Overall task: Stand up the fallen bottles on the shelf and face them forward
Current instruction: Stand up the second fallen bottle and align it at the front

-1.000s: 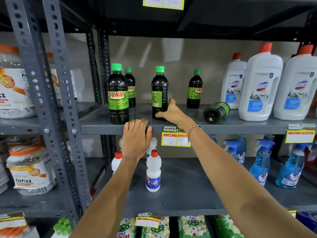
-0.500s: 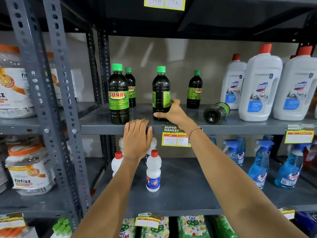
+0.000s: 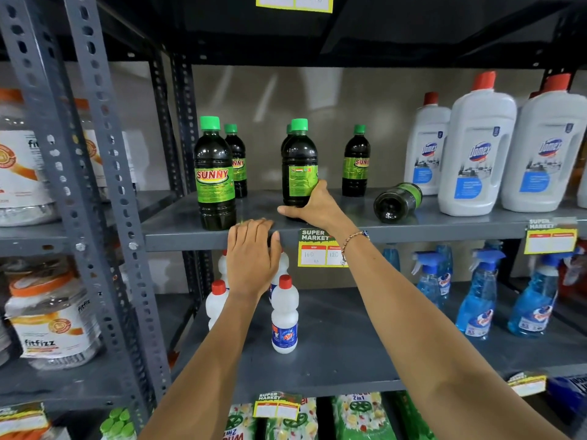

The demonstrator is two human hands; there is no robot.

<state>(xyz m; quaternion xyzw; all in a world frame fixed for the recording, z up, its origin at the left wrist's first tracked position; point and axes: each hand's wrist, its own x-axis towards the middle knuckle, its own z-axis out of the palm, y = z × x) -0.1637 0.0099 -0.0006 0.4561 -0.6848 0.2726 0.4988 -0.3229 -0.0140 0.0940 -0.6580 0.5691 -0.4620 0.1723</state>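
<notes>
Dark Sunny bottles with green caps stand on the grey shelf (image 3: 178,227). My right hand (image 3: 313,206) grips the base of the middle bottle (image 3: 298,160), which stands upright with the back of its label toward me. Another bottle's cap peeks out right behind it. A front left bottle (image 3: 215,176) stands with its name facing forward, with one more (image 3: 237,160) behind it. One bottle (image 3: 355,161) stands at the back right. A fallen bottle (image 3: 397,202) lies on its side, base toward me. My left hand (image 3: 252,254) rests flat on the shelf's front edge.
Big white Domex bottles (image 3: 476,154) stand to the right of the fallen bottle. A yellow price tag (image 3: 319,249) hangs on the shelf edge. Below are small white bottles (image 3: 285,315) and blue spray bottles (image 3: 479,300). Grey perforated uprights (image 3: 95,185) stand at the left.
My right hand has turned the middle bottle on the spot, so a different side of its label faces me. My left hand has stayed on the shelf edge.
</notes>
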